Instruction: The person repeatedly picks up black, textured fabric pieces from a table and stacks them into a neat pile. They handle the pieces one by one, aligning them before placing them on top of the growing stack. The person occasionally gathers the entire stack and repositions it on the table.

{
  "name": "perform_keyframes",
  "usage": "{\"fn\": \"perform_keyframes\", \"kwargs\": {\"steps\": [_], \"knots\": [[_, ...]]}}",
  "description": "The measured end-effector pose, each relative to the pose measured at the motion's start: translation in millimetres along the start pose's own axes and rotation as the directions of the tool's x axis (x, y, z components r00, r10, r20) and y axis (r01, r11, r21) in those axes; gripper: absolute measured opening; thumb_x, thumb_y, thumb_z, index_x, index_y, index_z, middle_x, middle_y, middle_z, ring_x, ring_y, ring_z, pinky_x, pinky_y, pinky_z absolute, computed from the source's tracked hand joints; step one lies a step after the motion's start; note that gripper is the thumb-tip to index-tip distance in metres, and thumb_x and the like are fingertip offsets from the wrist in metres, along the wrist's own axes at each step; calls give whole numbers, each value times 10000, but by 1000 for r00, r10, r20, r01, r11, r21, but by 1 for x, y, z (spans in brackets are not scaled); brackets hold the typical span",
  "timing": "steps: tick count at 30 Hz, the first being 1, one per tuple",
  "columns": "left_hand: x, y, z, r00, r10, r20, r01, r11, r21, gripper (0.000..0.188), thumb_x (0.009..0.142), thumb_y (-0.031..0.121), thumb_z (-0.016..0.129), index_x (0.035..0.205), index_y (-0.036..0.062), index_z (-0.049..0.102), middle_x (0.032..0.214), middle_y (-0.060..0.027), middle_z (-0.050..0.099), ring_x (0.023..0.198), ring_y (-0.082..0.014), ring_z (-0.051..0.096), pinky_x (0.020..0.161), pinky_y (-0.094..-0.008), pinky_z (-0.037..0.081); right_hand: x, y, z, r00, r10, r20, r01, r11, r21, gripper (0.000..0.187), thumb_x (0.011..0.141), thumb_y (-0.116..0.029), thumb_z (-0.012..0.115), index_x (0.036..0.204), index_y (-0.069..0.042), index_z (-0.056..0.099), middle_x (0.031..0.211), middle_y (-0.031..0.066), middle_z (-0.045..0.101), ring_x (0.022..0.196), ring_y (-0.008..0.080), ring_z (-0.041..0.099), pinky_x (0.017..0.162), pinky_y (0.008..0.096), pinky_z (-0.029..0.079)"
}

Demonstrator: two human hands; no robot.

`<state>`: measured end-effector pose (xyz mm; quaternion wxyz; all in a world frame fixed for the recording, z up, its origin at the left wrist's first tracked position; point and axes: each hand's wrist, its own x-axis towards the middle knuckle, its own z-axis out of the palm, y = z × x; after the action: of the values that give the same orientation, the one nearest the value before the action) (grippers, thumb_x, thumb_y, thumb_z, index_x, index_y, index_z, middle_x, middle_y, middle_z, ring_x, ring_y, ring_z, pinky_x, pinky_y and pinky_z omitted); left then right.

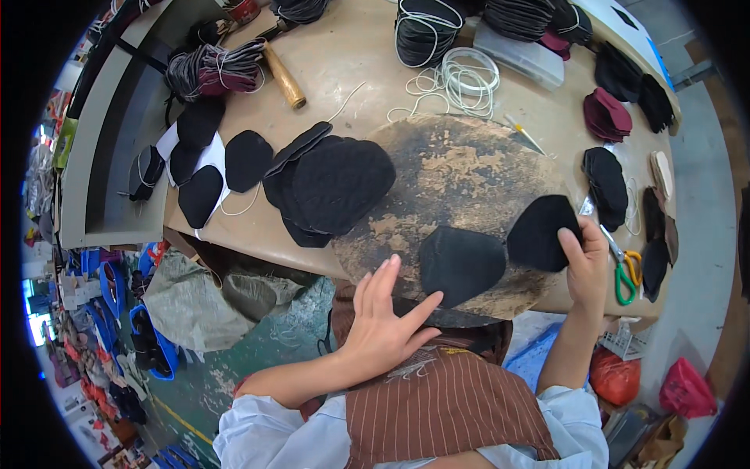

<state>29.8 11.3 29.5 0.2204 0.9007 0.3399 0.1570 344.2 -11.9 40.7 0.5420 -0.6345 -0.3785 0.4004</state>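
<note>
My right hand (586,254) pinches the right edge of a black, rounded fabric piece (539,233) between thumb and fingers. That piece is over the right part of a worn, round wooden board (449,164). Just left of it, a second black piece (462,266) with a smoother surface lies near the board's front edge. My left hand (388,313) has its fingers spread, with one fingertip at the lower left edge of this second piece. A loose stack of similar black pieces (344,181) overlaps the board's left side.
Green- and orange-handled scissors (623,273) lie right of my right hand. A yellow pen-like tool (523,133) rests at the board's far edge, near a coil of white cord (469,82). A wooden-handled tool (283,76) and tied bundles (215,70) sit at the far left.
</note>
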Motion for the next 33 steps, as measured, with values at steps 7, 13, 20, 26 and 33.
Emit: {"fn": "perform_keyframes", "kwargs": {"steps": [7, 13, 20, 26, 33], "knots": [[-19, -1, 15, 997, -74, -26, 75, 997, 9, 513, 751, 392, 752, 1232, 300, 600, 1441, -293, 190, 1317, -448, 223, 1034, -582, 211, 6, -20, 59, 874, 251, 417, -166, 959, -230, 173, 812, -47, 703, 957, 15, 632, 828, 6, 635, 772, 51, 565, 685, 232, 480], [-21, -4, 20, 995, -99, -33, 97, 994, -54, 504, 745, 374, 756, 1223, 311, 606, 1444, -278, 209, 1327, -420, 233, 1037, -569, 204, 10, -15, 71, 877, 267, 400, -145, 939, -311, 177, 807, -66, 716, 946, 13, 641, 794, 15, 651, 749, 51, 571, 669, 241, 485], [-24, -12, 20, 990, -89, -108, 75, 989, -125, 476, 723, 318, 773, 1165, 217, 628, 1433, -281, 266, 1295, -406, 323, 1009, -549, 272, 9, -8, 75, 903, 222, 368, -61, 914, -401, 220, 785, -89, 744, 943, 22, 637, 792, 50, 672, 751, 62, 587, 666, 249, 487], [-27, -17, 22, 970, -100, -222, 58, 980, -190, 426, 680, 259, 789, 1066, 147, 646, 1394, -243, 388, 1255, -366, 421, 1037, -500, 265, 9, -11, 80, 907, 252, 336, -88, 897, -433, 222, 771, -93, 758, 919, 19, 636, 771, 62, 677, 722, 75, 604, 652, 255, 493], [-12, -7, 13, 987, 20, -159, -58, 968, -242, 330, 752, 194, 707, 1071, 135, 646, 1337, -96, 534, 1249, -225, 501, 1092, -464, 203, 8, -9, 76, 909, 255, 330, -87, 890, -448, 218, 760, -87, 766, 909, 11, 640, 760, 66, 681, 715, 72, 612, 640, 256, 496]]}}
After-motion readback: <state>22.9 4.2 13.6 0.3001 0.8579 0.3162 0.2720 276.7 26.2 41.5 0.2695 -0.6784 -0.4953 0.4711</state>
